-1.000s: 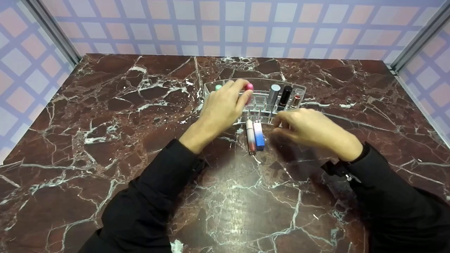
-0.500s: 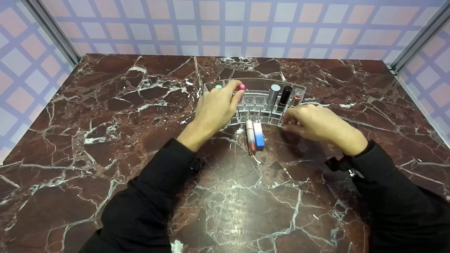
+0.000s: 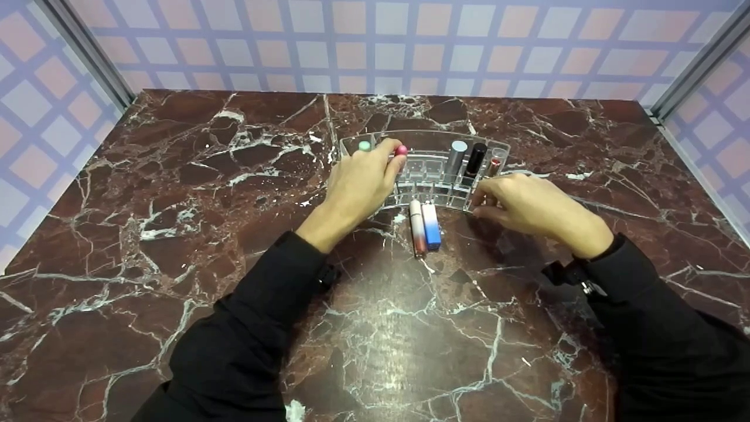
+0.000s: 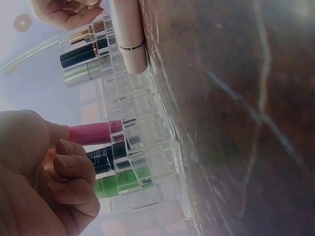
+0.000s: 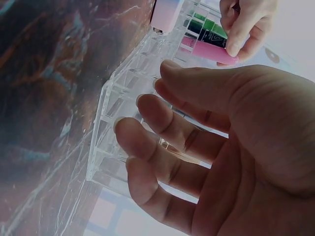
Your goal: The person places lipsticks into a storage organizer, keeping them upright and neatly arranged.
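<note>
The clear lipstick organizer (image 3: 432, 170) stands on the marbled table. My left hand (image 3: 358, 186) pinches the top end of a pink lipstick tube (image 4: 96, 133), whose lower end is in a slot of the organizer. Beside it, a black tube (image 4: 104, 160) and a green tube (image 4: 123, 183) stand in neighbouring slots. At the organizer's right front corner is my right hand (image 3: 527, 205), its fingers loosely bent with nothing held; whether they touch the acrylic I cannot tell. A silver tube (image 3: 456, 158), a black lipstick (image 3: 475, 159) and a red-gold lipstick (image 3: 493, 168) fill right-hand slots.
Before the organizer lie a pale pink lip gloss tube (image 3: 417, 227) and a white-to-blue box-shaped tube (image 3: 431, 226), side by side. A checked wall panel (image 3: 375, 53) rises behind the table (image 3: 205, 176).
My left hand has moved left with the pink lipstick tube, then lowered it into the slot. My right hand shifted right to the organizer's corner and then stayed there.
</note>
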`<state>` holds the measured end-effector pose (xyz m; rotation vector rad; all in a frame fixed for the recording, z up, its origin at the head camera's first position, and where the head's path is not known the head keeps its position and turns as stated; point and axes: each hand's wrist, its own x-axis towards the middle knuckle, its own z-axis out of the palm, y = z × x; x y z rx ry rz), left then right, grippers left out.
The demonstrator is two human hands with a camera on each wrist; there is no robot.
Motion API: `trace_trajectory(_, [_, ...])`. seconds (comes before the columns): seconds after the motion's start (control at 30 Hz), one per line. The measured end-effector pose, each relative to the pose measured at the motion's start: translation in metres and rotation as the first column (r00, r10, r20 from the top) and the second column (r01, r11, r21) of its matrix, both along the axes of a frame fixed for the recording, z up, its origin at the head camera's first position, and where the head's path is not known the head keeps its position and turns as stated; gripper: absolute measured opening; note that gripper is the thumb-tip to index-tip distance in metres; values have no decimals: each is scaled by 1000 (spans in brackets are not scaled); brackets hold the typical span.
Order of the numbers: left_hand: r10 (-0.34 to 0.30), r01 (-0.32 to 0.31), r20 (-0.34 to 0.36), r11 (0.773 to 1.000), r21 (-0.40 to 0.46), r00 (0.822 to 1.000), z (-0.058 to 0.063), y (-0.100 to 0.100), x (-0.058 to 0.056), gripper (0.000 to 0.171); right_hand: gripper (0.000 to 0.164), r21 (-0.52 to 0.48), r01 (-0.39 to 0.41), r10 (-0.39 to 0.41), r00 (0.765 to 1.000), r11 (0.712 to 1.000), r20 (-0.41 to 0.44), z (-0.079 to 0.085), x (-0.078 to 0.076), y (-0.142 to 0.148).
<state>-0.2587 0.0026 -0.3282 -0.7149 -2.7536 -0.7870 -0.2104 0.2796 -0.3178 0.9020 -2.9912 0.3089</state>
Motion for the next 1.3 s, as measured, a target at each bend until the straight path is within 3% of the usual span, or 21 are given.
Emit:
trace_trajectory(0.53, [-14, 14, -9, 1000, -25, 1000, -3, -1, -2, 32, 11, 1, 4, -4, 1000, 1000, 1, -1, 0, 1])
trace_trajectory(1.3, [17, -17, 5, 1000, -7, 1000, -1, -1, -1, 29, 11, -16, -9, 9, 1000, 1000, 12, -2, -1, 1])
